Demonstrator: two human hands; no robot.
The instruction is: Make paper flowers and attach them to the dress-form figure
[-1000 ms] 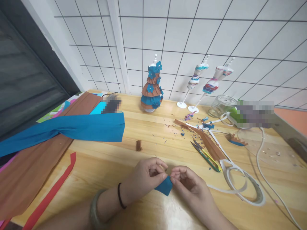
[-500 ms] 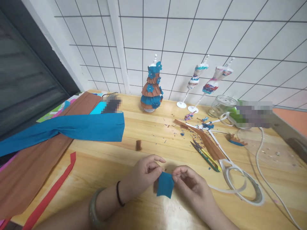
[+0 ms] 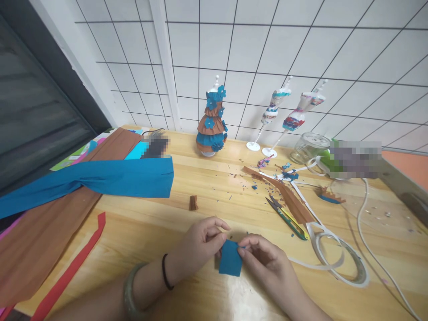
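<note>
Between my two hands, a small square of blue crepe paper (image 3: 230, 261) is held just above the wooden table. My left hand (image 3: 207, 236) pinches its upper left corner with thumb and fingers. At its upper right edge, the thumb and forefinger of my right hand (image 3: 265, 258) are closed on the paper. A small folded stack of brown crepe paper (image 3: 193, 203) lies beyond my left hand. To the right of it rest thread snips (image 3: 287, 218) with yellow and green handles, beside a brown paper strip (image 3: 294, 203).
A mannequin in a blue and brown paper dress (image 3: 212, 122) stands at the back. Two barer mannequins (image 3: 294, 120) and a glass jar (image 3: 309, 147) are right of it. Blue crepe paper (image 3: 133, 178) covers the left side. A roll of white tape (image 3: 359, 272) lies at right among paper scraps.
My right thumb and fingers have shifted slightly left and inward over the paper's edge. The blue square now looks flatter, its lower edge straighter. My left hand has barely moved.
</note>
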